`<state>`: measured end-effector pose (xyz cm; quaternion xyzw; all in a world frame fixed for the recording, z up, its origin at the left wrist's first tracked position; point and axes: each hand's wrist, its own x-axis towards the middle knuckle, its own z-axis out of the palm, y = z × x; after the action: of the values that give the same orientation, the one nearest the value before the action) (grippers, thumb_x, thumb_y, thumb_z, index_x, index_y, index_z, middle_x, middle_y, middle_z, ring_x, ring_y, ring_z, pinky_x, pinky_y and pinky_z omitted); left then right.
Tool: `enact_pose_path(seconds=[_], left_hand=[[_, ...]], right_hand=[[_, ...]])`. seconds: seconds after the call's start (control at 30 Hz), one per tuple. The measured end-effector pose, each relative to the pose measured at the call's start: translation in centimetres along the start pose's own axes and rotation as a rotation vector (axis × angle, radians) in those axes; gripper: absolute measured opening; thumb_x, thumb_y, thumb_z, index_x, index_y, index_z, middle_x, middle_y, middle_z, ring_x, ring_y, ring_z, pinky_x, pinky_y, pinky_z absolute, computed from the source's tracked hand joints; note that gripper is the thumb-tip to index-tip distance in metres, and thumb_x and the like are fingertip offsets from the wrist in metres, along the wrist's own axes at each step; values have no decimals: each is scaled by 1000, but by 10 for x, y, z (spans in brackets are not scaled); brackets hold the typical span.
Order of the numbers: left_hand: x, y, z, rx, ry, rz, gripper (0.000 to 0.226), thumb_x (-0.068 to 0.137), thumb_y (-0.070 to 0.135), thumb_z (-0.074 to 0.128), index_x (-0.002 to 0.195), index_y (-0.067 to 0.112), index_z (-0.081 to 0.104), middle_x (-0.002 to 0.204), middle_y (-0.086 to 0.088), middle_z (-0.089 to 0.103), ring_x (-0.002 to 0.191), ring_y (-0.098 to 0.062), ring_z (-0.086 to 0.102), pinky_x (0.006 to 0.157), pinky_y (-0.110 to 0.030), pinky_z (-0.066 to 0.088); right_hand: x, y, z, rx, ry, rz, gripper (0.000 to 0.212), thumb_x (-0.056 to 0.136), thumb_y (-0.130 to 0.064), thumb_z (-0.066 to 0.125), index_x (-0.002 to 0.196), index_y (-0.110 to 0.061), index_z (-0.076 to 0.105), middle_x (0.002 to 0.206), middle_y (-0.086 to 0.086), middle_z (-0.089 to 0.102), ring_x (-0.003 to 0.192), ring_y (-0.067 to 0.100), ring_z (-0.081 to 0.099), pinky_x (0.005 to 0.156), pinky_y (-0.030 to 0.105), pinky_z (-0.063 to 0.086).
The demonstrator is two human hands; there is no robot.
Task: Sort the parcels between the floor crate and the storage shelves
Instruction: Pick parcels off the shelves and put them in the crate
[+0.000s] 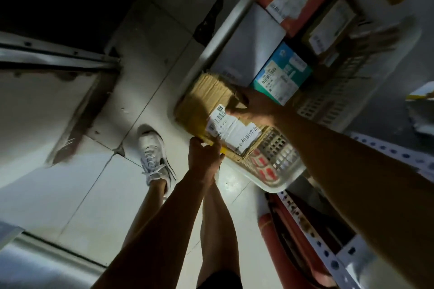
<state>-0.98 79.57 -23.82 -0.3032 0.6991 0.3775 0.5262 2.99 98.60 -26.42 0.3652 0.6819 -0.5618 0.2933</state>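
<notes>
Parcel: taped cardboard box [211, 105], frame centre, at the near end of the white floor crate [225, 30].
Left hand [203, 155]: fingers curled over its near edge.
Right hand [252, 105]: grips the far edge.
Handling: likely stiff, moderately heavy; hold 2 opposite edges.

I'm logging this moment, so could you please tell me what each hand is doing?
Left hand: grips the near edge of the cardboard parcel.
Right hand: holds the same parcel's far side.
</notes>
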Motion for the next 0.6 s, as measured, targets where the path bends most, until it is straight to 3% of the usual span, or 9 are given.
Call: enact_pose_path(seconds=[0.07,0.13,0.23,0.33,0.4,0.5,0.6], left_hand=[[10,-2,-2,112,-7,-43,34,89,3,71,121,3,58,110,-19,70,102,-33,71,89,-52,60],[15,3,-2,247,-35,-12,29,92,20,71,116,4,64,108,-18,73,95,-33,75,84,-48,63],[25,20,-3,605,55,129,41,95,43,62,103,4,73,97,-11,76,90,-27,74,86,-35,59],[32,30,-6,710,142,178,32,91,31,66,101,1,72,100,-16,74,96,-33,71,83,-32,55],[29,34,-9,804,161,235,23,88,28,66,99,9,74,98,-11,76,95,-29,70,77,-25,46],[27,35,-15,789,113,287,19,87,21,67,105,20,72,102,-3,75,94,-22,65,75,-22,39],[17,34,-24,804,57,323,19,91,23,66,109,19,70,110,0,75,103,-21,67,80,-19,37]], right_hand=[[13,-2,10,-207,-43,13,70,90,-39,75,149,-24,41,133,4,63,123,17,59,97,33,54],[21,-3,15,-296,-45,62,83,91,-46,72,157,-23,26,146,9,54,129,30,56,101,43,53],[29,-3,18,-384,-34,99,83,91,-49,70,156,-20,28,146,13,54,131,32,55,106,44,49],[28,-4,33,-475,68,119,73,94,-48,66,151,-18,32,137,15,57,126,35,57,100,45,52],[26,-3,39,-510,104,126,68,95,-50,64,147,-14,37,134,14,59,126,34,56,99,45,52],[24,-2,43,-500,196,154,65,93,-51,67,140,-12,45,131,13,61,125,31,57,99,42,52],[14,-12,58,-352,404,203,61,90,-36,75,139,-11,48,141,13,53,134,31,47,107,39,43]])
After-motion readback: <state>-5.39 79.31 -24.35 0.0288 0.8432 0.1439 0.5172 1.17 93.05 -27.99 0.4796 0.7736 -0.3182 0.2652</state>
